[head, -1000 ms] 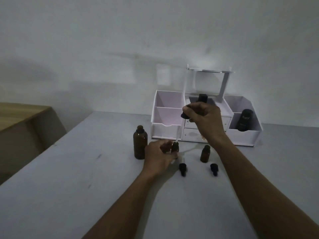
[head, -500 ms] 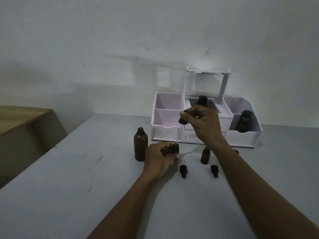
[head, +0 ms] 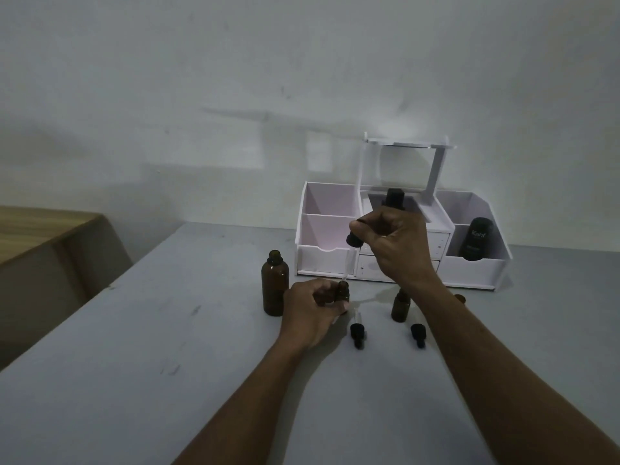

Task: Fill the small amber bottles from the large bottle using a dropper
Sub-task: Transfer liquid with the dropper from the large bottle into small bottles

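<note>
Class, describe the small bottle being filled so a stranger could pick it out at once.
Find the white organizer on the grey table. Before its left half, right of the large amber bottle, is a small amber bottle. Unlike its free-standing twin, the left hand grips it, with a dropper tip at its mouth.

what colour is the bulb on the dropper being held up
Black. The only view, the head camera, shows the dropper bulb clearly.
</note>
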